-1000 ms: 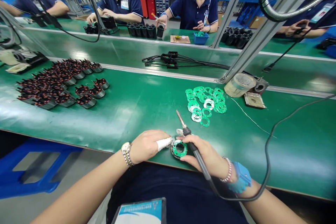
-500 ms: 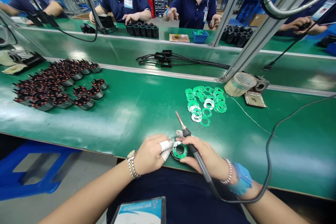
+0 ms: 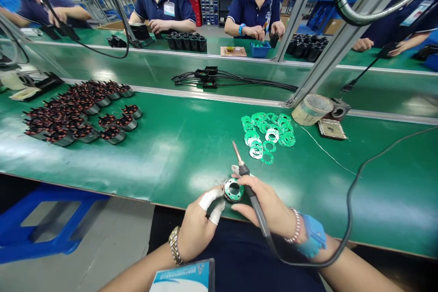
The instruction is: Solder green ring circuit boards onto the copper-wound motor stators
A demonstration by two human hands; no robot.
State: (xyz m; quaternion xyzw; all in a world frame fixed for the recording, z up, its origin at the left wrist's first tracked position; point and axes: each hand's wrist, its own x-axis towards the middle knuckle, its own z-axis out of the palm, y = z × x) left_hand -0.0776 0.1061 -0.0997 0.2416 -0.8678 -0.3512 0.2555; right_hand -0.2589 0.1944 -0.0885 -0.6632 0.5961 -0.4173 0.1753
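Observation:
My left hand (image 3: 201, 221), with white covers on its thumb and a finger, is at the left side of a small motor stator (image 3: 226, 198) topped by a green ring-shaped circuit board (image 3: 234, 198). Its covered finger touches the stator's edge, the thumb stands a little off, and the other fingers are hidden. My right hand (image 3: 267, 205) grips a soldering iron (image 3: 259, 214), whose metal tip points up and away from the board. The right fingertips reach the stator's upper right edge, while the right thumb sits apart below.
Many copper-wound stators (image 3: 82, 107) are grouped at left. Loose green ring boards (image 3: 268, 132) lie ahead right, near a solder wire roll (image 3: 312, 109) and a small square tray (image 3: 331, 129). The iron's cord (image 3: 349, 200) loops at right. Co-workers sit beyond a metal frame (image 3: 328, 50).
My left hand has drawn lower and turned, its covered thumb parting from the board. The stator has shifted slightly up and tilted. The soldering iron has moved slightly; co-workers' hands have moved.

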